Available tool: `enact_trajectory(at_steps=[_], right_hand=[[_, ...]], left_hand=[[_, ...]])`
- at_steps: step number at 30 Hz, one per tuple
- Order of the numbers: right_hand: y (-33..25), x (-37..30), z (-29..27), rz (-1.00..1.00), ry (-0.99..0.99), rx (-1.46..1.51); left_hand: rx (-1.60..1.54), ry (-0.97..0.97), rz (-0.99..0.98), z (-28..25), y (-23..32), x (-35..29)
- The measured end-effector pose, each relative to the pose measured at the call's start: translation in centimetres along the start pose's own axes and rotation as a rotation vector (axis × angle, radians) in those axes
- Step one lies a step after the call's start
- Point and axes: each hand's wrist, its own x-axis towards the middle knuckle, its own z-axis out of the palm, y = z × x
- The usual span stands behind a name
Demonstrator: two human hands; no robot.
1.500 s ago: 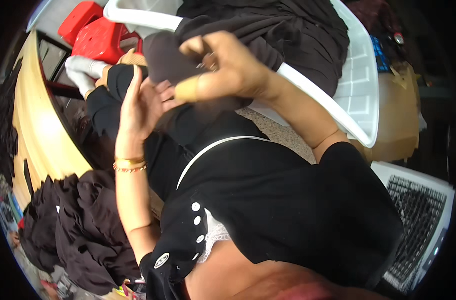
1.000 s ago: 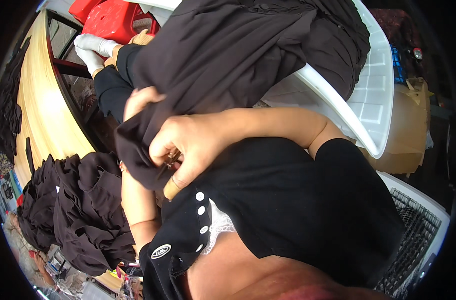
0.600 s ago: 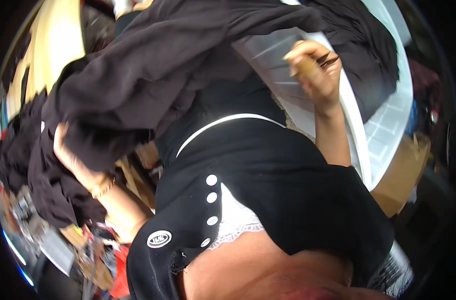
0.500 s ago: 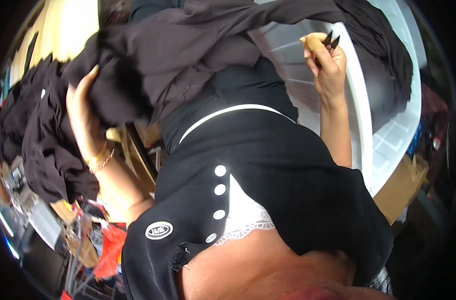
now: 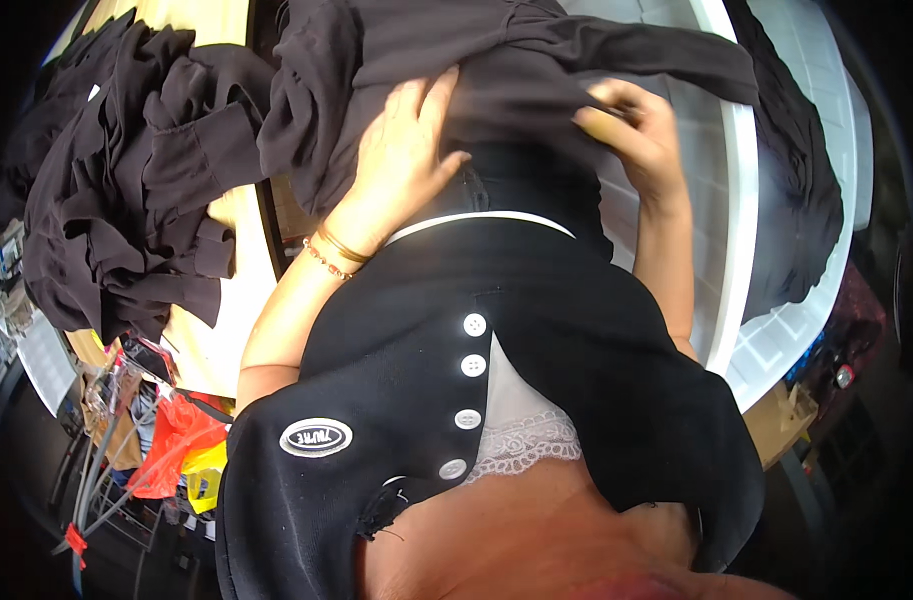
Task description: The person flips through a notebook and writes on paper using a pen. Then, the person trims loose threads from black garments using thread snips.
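Note:
A dark brown-black garment (image 5: 407,50), probably a shirt, lies across my lap, with one sleeve (image 5: 677,65) stretched right over a white bin's rim. My left hand (image 5: 402,140) rests on the cloth, fingers extended and thumb apart, holding nothing. To the right of it, at the garment's edge, my right hand (image 5: 637,135) is curled and blurred by motion. A tan cover sits on one of its fingers. Dark-tipped thread snips showed in this hand earlier; now only a dark smear is visible among the fingers.
Similar dark garments (image 5: 117,200) are heaped on a pale wooden table (image 5: 212,330) at the left. The white plastic bin (image 5: 742,200) stands at my right, dark cloth (image 5: 802,210) in a translucent container beyond it. Red and yellow bags (image 5: 182,440) hang low at the left, near metal bars.
My left hand has let go of the bunched cloth at the left and moved right onto the garment. My right hand has lowered to the cloth's edge. The sleeve now crosses the bin rim.

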Motion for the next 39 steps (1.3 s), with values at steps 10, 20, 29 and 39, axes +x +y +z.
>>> enact_trajectory(at_steps=[10, 20, 29, 39], right_hand=[[-6.3, 2.1, -0.1, -0.494, -0.260, 0.759], [-0.9, 2.8, -2.2, -0.525, 0.020, 0.012], [3.5, -0.8, -2.2, -0.287, 0.263, -0.303], [5.1, -2.4, -3.0, -0.311, 0.284, -0.455]], left_hand=[[-1.504, -0.125, -0.391, -9.6, 1.6, -1.5], [-0.732, 0.361, -0.253, -7.2, -6.3, 0.6], [-0.286, 0.109, 0.362, -2.8, 3.3, 6.7], [-0.201, -0.135, 0.514, 2.1, 2.9, 9.9]])
